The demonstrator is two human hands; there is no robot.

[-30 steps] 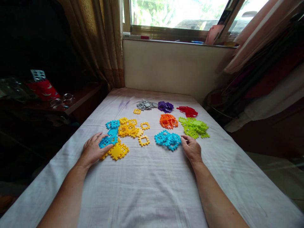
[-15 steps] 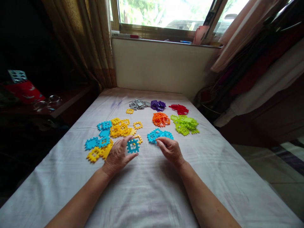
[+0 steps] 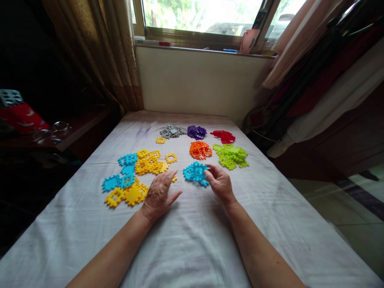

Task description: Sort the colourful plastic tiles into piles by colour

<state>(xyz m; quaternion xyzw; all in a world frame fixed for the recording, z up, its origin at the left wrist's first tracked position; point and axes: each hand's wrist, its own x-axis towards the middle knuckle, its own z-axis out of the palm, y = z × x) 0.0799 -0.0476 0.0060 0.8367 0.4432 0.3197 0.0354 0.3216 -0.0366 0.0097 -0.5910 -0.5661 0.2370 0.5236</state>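
My left hand is open above the sheet, thumb apart from the fingers, with nothing between them. It is beside a mixed group of yellow pieces and blue pieces. My right hand pinches a blue piece between thumb and fingers, at the right edge of the central blue pile. A small yellow piece shows partly behind my left fingertips. More yellow pieces lie just beyond my left hand.
Farther back lie orange, green, red, purple and grey piles on the white sheet. Eyeglasses rest on a dark surface at left. Clothes hang at right.
The blue square has left my left hand, which is now open. My right hand now holds a blue piece at the central pile. The view has shifted slightly.
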